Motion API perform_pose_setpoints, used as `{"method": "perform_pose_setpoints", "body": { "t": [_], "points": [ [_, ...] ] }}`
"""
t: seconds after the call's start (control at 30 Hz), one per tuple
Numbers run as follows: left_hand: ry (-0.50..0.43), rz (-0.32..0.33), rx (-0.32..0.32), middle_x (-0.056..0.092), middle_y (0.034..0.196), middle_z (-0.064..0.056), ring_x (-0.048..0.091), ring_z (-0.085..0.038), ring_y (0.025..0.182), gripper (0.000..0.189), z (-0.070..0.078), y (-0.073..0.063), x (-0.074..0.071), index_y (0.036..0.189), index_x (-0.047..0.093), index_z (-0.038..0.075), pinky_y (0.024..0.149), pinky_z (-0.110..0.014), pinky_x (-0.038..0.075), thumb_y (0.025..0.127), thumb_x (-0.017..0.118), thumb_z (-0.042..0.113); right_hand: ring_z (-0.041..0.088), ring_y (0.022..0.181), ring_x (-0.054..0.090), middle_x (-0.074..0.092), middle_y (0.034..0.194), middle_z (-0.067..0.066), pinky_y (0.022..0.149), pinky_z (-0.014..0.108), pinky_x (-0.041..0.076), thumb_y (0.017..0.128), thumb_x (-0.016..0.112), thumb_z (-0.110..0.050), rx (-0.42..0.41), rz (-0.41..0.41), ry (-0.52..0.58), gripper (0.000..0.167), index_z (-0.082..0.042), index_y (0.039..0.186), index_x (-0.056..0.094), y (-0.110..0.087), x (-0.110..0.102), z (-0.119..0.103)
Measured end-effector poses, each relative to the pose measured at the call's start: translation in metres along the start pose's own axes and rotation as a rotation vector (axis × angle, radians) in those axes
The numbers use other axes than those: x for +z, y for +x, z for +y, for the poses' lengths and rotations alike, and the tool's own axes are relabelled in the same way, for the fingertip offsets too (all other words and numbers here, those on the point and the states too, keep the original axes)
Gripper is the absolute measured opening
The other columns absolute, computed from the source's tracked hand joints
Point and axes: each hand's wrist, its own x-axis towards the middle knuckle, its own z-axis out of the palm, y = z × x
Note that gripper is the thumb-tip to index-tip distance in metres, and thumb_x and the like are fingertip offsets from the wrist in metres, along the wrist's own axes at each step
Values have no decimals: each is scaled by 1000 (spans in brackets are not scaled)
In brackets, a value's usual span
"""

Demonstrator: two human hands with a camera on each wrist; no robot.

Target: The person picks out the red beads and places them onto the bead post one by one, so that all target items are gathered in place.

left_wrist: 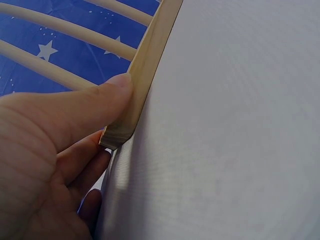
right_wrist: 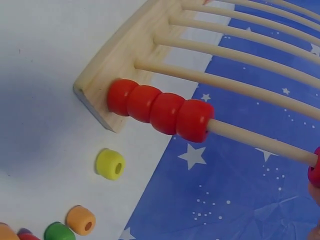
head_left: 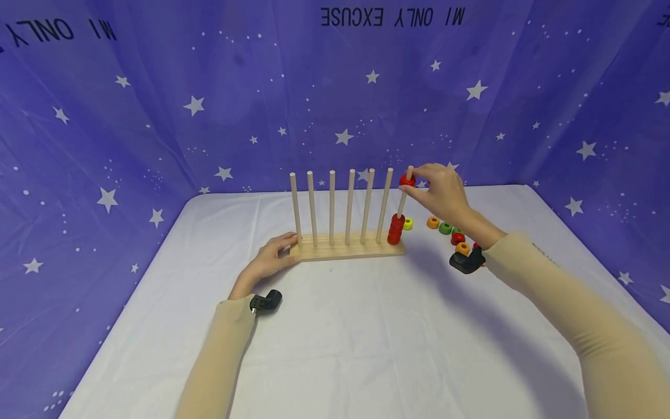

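Observation:
A wooden peg rack [head_left: 340, 254] with a row of upright pegs stands on the table. At its left end my left hand [head_left: 271, 257] grips the base, thumb [left_wrist: 117, 87] on the front edge and fingers behind. My right hand [head_left: 444, 189] pinches a red bead [head_left: 407, 181] between thumb and fingers near the top of the rightmost peg; the peg's tip pokes out above it. Several red beads [right_wrist: 160, 110] are stacked at the bottom of that same peg, with bare wood between them and the held bead. The other pegs carry no beads.
Loose beads lie right of the rack: a yellow bead [right_wrist: 110, 164] close to its end, then orange [head_left: 432, 222], green [head_left: 445, 228] and red ones [head_left: 458, 238], some partly behind the right wrist. A blue starry curtain [head_left: 335, 87] hangs behind the white table [head_left: 335, 337].

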Motion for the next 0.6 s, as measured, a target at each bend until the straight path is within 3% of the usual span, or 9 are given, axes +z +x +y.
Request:
{"method": "perform_pose_setpoints", "body": {
  "t": [0.33,0.6],
  "points": [
    [-6,5,-5,32,151,-18,26,-42,139,58,0,0,-2,137,43,-3,112,-65,13,87,64,16,20,61,47,72,93,18,52,25,34,78,76,-23,3,-31,18,28,-3,97,72,-5,7,2],
    [-10,-5,-1,32,151,-19,27,-43,138,58,1,-1,-2,137,42,-3,113,-59,22,87,64,16,17,57,43,72,93,17,49,24,32,77,76,-23,-17,-38,21,27,-2,95,72,-12,15,7]
  ]
}}
